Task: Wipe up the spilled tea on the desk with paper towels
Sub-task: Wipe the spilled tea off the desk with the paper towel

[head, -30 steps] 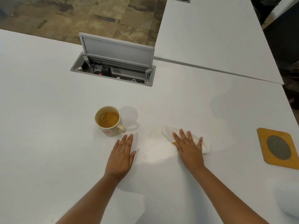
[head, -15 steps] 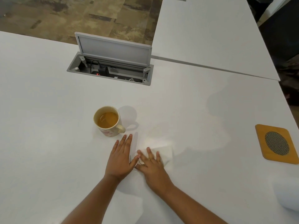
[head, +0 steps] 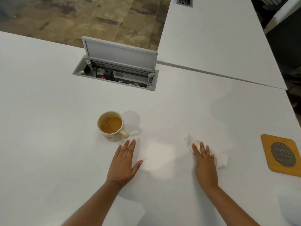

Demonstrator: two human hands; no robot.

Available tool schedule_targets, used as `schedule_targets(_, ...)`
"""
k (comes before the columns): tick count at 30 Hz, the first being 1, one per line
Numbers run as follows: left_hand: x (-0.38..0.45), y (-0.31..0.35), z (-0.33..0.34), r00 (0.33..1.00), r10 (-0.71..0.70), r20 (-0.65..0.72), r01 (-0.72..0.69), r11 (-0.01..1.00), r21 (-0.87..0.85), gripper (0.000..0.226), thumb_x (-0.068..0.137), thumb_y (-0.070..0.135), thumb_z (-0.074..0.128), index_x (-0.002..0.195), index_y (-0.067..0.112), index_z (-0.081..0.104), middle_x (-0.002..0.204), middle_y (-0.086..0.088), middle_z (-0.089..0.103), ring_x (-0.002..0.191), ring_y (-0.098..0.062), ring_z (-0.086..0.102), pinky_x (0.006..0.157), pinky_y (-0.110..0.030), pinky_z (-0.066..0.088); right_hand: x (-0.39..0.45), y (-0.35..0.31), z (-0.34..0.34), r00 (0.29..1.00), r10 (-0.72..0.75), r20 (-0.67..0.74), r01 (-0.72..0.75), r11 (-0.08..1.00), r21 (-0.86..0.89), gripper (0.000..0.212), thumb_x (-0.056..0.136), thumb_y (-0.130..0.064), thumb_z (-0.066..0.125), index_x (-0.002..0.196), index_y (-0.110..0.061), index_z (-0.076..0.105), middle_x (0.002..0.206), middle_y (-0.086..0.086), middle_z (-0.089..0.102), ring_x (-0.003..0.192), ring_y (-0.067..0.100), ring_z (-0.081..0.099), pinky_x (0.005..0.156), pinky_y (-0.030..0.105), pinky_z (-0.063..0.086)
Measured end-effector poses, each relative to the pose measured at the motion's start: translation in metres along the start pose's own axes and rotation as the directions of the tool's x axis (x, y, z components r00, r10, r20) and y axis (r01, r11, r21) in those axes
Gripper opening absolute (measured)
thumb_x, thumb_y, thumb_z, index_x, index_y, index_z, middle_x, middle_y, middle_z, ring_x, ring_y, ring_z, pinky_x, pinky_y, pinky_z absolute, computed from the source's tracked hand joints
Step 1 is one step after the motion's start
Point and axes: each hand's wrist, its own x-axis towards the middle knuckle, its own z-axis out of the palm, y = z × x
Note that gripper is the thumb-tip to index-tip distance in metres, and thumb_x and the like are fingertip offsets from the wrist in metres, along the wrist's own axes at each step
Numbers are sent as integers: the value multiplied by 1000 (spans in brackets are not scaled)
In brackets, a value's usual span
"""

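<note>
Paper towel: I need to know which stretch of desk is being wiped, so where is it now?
In the head view the paper towel lies on the desk under the right hand, right of centre, between the mug and the wooden coaster.

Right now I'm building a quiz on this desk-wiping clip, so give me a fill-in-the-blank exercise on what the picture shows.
1. The right hand presses a crumpled ____ flat onto the desk.
2. The left hand lies flat just in front of the ____, which holds tea.
3. The wooden coaster lies on the person's ____ side.
4. The cable box behind the cup has its lid ____.

Missing words: paper towel; mug; right; open
</note>
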Motion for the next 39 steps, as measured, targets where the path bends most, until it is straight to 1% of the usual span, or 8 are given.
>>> schedule_targets(5,-2,1,-1,1000,30,1,-30,999,23,70,85,67,12,141,31,-9,147,11,-2,137,-8,-3,115,-28,-7,-58,-44,29,966,-242,85,232,966,116,74,82,10,35,144,-28,21,156,4,8,145,17,-10,117,42,-6)
schedule_targets(9,-1,2,-6,999,46,6,-46,999,28,71,89,58,25,145,15,19,149,-3,26,137,-19,16,114,-25,-6,-60,-96,40,801,-570,182,543,820,180,64,73,1,37,129,-26,54,144,4,43,143,19,18,115,33,-8)
schedule_targets(11,-1,2,-7,999,38,9,-38,999,17,69,90,56,27,144,13,24,148,-5,32,136,-19,19,113,-24,-7,-43,-115,45,739,-653,167,630,757,174,61,83,2,35,136,-26,45,154,0,25,144,27,-1,113,36,-23)
schedule_targets(13,-1,3,-7,1000,21,0,-21,1000,-12,66,91,54,25,144,14,25,148,0,27,137,-18,21,112,-21,-8,-15,-125,48,693,-691,207,644,722,253,53,92,-4,29,142,-23,35,157,-5,11,142,19,-17,110,32,-25)
schedule_targets(26,1,7,-10,1000,2,19,-2,1000,15,76,87,62,28,145,13,21,151,-3,28,138,-14,20,112,-23,-10,61,-127,37,444,-826,347,833,523,180,52,94,-10,31,141,-32,33,156,-7,19,146,13,4,115,31,-8)
schedule_targets(29,0,4,-5,1000,-9,3,9,999,38,79,86,66,24,146,17,7,152,4,10,140,-11,8,115,-23,-6,73,-127,34,500,-804,323,802,570,177,57,93,-5,30,142,-35,30,157,-8,17,146,12,5,117,35,-3)
schedule_targets(35,0,0,-1,1000,4,11,-5,996,85,66,90,60,9,142,24,-7,149,12,-9,139,-8,-10,115,-20,-14,97,-89,14,901,-418,116,377,886,270,67,86,13,29,138,-27,40,155,-2,23,146,18,10,117,34,-1)
schedule_targets(39,1,4,-6,1000,21,3,-21,996,88,68,92,54,10,143,12,26,150,1,18,139,-18,11,112,-21,-9,84,-89,2,998,-46,45,2,713,701,49,91,13,31,124,-12,58,141,3,46,136,19,36,112,23,18)
